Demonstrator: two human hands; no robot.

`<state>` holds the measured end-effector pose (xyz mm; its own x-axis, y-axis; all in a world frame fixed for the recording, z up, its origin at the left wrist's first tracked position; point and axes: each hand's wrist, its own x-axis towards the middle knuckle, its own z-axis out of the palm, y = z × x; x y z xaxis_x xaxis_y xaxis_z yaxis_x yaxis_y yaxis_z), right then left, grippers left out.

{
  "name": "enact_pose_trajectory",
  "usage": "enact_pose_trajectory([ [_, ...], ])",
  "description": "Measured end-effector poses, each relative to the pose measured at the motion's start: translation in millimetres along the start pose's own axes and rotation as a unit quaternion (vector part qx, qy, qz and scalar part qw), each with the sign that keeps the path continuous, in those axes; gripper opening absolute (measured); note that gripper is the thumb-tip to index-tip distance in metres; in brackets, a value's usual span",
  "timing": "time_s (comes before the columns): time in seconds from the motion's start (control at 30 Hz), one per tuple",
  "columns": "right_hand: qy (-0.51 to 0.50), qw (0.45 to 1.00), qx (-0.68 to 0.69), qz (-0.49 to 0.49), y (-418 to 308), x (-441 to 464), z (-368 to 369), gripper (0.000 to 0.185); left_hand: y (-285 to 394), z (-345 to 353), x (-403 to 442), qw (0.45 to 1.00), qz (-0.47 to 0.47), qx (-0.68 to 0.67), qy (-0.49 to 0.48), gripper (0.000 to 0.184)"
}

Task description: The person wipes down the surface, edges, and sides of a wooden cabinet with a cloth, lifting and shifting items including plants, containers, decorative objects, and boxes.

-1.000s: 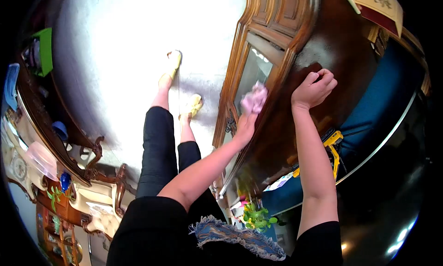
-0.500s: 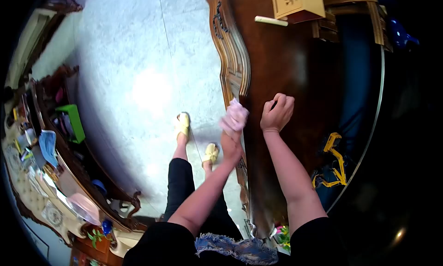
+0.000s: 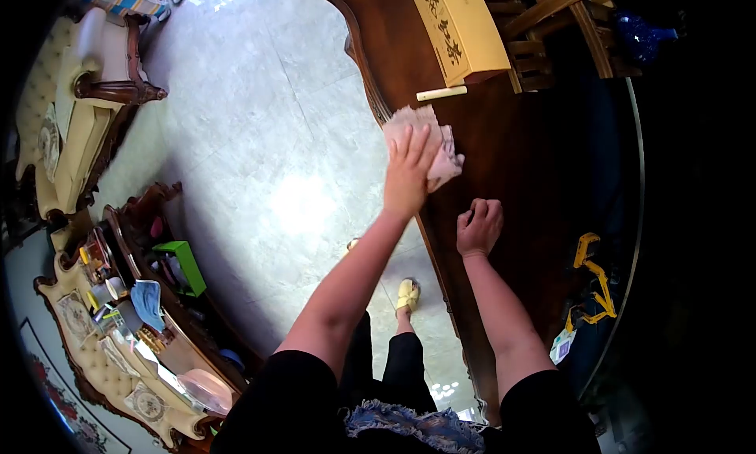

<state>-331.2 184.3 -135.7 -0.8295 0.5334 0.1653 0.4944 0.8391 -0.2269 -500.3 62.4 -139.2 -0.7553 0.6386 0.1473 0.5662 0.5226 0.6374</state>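
two bare hands appear in the head view: the left hand, fingers extended, lies over a pink cloth, now opened out at the front edge of the dark wooden top instead of bunched beside it, which suggests the work is shifting onto that surface. the right hand is curled into a loose fist over the top, any contents indiscernible; beyond the cloth lie a whitish stick and a yellow box.
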Motion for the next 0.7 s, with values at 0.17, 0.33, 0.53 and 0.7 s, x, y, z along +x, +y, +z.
enact_pose_trajectory([
  [0.17, 0.009, 1.000, 0.015, 0.015, -1.1, -0.5, 2.0, 0.021, 12.5, 11.5, -66.3, 0.987, 0.085, -0.078, -0.115, 0.076],
  [0.33, -0.019, 0.999, -0.005, 0.025, -2.0, -2.2, 1.9, 0.015, 5.7, -17.6, -73.6, 0.980, 0.050, -0.106, -0.159, 0.076],
  [0.53, -0.015, 1.000, -0.009, 0.020, -2.4, 0.5, 0.7, 0.020, -23.3, -25.2, -46.3, 0.981, 0.015, -0.135, -0.139, 0.072],
  [0.7, -0.029, 0.999, 0.002, 0.020, 0.0, -1.3, 0.7, 0.023, -47.7, -26.6, -33.1, 0.928, -0.154, -0.337, -0.036, 0.034],
])
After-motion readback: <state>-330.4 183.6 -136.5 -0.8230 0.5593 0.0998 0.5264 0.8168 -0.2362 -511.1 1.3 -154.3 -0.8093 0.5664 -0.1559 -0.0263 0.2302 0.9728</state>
